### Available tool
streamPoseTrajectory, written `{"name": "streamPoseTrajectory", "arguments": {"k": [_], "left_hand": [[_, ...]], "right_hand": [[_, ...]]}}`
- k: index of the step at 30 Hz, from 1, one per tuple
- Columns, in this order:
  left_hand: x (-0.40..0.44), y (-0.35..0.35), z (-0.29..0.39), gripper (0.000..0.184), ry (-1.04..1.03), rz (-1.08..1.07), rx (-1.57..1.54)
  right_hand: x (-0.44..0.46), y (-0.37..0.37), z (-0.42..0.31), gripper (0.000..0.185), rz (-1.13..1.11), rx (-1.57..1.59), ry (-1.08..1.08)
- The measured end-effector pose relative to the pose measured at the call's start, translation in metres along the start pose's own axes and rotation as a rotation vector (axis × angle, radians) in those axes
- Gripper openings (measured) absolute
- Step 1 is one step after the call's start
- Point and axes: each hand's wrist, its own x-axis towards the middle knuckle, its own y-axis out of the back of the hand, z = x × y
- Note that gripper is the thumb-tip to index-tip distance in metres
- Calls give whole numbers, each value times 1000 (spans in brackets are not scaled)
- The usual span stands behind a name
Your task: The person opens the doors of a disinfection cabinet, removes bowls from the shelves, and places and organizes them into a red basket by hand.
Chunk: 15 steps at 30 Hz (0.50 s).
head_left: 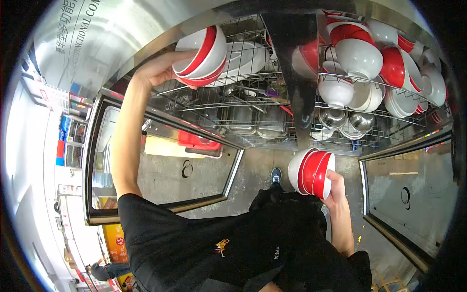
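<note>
My left hand reaches up to the left part of the cabinet, its fingers closed on the rims of a small stack of red and white bowls. The stack is tilted and close to the wire rack, beside a white oval dish; whether it rests on the wires I cannot tell. Lower down, in front of my body, my right hand grips another nested stack of red and white bowls turned on its side. Part of that hand's grip is hidden behind the bowls.
Two glass cabinet doors stand open, one on the left and one on the right. Piled bowls and metal bowls fill the right racks. A dark post divides the cabinet. A person is far off at lower left.
</note>
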Motion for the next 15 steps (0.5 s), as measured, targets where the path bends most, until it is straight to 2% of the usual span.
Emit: {"name": "streamPoseTrajectory", "arguments": {"k": [4, 7, 11, 13, 14, 15], "left_hand": [[-16, 9, -6, 49, -12, -21, 54], [-31, 16, -10, 51, 90, -40, -24], [-64, 15, -41, 50, 20, -110, -146], [-84, 9, -73, 51, 46, 15, -313], [-96, -4, -91, 50, 3, 25, -463], [-105, -8, -121, 46, -45, -63, -626]], "right_hand": [[0, 0, -8, 51, -15, -44, -127], [0, -6, -9, 49, -49, -82, -169], [4, -7, -3, 48, -73, -119, -229], [4, -14, 0, 49, -89, -143, -256], [2, -20, 1, 49, -90, -158, -270], [2, -25, 3, 49, -91, -172, -284]]}}
